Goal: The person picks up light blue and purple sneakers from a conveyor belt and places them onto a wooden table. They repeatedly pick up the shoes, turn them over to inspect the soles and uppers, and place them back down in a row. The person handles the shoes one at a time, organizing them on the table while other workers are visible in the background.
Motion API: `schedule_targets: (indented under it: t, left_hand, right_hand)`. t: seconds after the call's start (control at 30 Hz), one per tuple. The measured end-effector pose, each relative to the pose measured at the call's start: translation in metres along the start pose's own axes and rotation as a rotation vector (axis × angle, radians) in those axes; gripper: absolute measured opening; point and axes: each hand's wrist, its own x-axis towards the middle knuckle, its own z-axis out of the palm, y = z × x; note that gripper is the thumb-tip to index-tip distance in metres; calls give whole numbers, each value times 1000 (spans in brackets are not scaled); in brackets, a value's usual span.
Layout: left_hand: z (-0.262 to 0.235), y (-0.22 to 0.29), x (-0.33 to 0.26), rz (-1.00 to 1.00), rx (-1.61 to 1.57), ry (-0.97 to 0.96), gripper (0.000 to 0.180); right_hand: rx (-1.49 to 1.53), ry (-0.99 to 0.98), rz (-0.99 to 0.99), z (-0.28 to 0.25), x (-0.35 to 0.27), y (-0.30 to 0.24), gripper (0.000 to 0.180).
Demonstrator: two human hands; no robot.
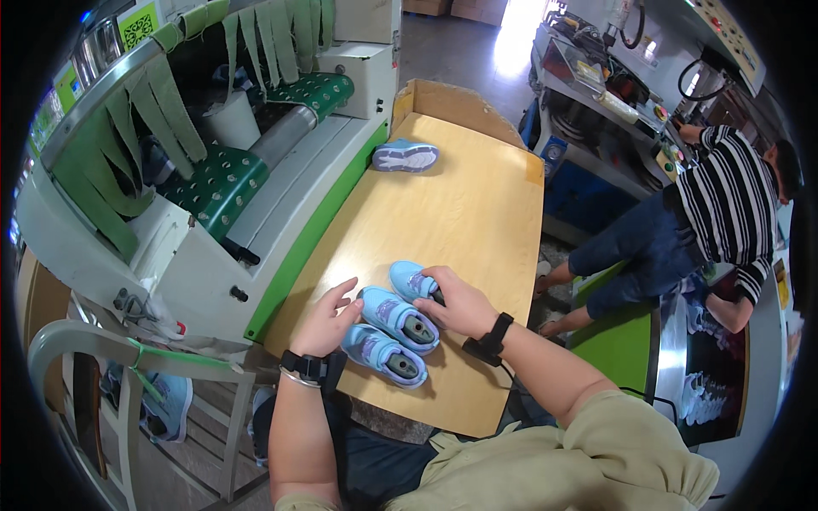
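Three light-blue shoes lie side by side on the near part of a wooden table (466,223), toes pointing up and left. My right hand (458,305) is closed over the heel end of the rightmost shoe (406,278), covering part of its opening. Just left of it, the middle shoe (385,307) shows a dark insert in its opening, as does the nearest shoe (364,345). My left hand (327,320) is open, its fingers apart, beside the toes of these two shoes. Whether its fingertips touch them I cannot tell. Both wrists wear black straps.
Another blue shoe (406,157) lies on its side at the far left of the table. A machine with a green belt (217,192) and hanging cloth strips borders the left. A grey rack (128,400) holds shoes. At right, a person (724,200) works at a machine.
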Motion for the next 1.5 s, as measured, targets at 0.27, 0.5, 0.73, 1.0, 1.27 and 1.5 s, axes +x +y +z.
schedule_targets:
  t: [0.27,0.5,0.73,1.0,1.27,1.5]
  left_hand:
    - [-7,19,6,13,-30,89,49]
    - [-8,13,17,80,21,127,44]
    - [-13,27,13,43,60,129,45]
    - [-7,29,15,140,-100,68,41]
    - [2,55,4,38,-827,-304,72]
    - [20,75,-17,114,-1197,-892,85]
  right_hand:
    - [-232,-455,44,-55,98,13,45]
    - [-396,14,78,-70,249,58,67]
    - [-520,162,269,-44,286,78,78]
    - [134,4,411,-50,214,135,58]
    - [383,156,-154,-59,70,31,35]
    - [-405,495,-754,-71,45,-29,55]
